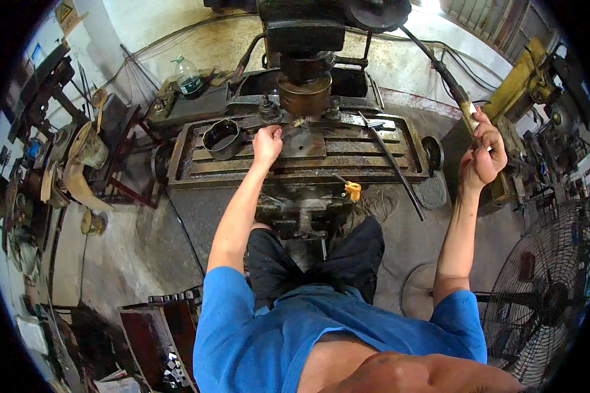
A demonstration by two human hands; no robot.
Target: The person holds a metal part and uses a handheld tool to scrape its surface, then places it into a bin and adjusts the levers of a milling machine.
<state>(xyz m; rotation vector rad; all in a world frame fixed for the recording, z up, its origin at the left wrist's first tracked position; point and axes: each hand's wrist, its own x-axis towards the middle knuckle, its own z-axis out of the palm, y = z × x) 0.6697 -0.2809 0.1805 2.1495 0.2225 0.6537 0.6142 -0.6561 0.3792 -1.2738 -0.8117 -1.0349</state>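
My left hand (267, 145) is closed in a fist over the slotted machine table (210, 168); what it grips, if anything, is hidden. Just past it, a small pale-tipped piece (299, 122) lies near the round cutter head (305, 93), whose lower part looks blurred. A dark open pot (221, 139) stands on the table, left of that hand. Raised at the right, my right hand (485, 148) is wrapped round the pale grip of a long machine lever (464, 105). The lever slopes up toward the machine's head (305, 29).
A long metal bar (396, 167) lies across the table's right side and juts past its front edge. A yellow-handled fitting (353, 190) sits at the front. A large fan (550, 295) stands at the lower right. A clear bottle (188, 80) rests on the back left bench.
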